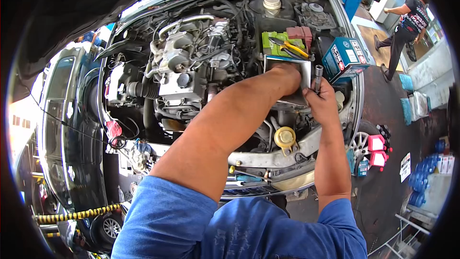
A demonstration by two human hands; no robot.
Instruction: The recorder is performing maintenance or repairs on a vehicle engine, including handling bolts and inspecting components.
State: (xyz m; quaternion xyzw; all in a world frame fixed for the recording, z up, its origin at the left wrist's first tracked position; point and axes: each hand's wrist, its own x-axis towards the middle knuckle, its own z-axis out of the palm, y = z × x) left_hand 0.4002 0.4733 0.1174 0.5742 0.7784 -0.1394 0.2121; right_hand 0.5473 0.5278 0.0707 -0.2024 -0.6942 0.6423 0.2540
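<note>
My left hand (286, 77) reaches down into an open cardboard box (306, 73) with a white inside. Its fingers are hidden by the box wall. At the box's right side, my right hand (323, 100) is closed around a chrome socket (318, 74) that points up. The thumb of that hand lies against the box's edge. Just behind the box, yellow-and-black pliers (293, 49) rest across a green car battery (271, 40) with a red terminal cover (300, 34). A closed teal box (344, 57) stands right of the battery.
The car engine (179, 60) fills the bay on the left. A yellow-capped reservoir (285, 136) sits near the front crossmember (258, 156). Another person (407, 26) walks at the far right. Pink-and-white containers (377, 151) and blue water bottles (421, 177) stand on the right.
</note>
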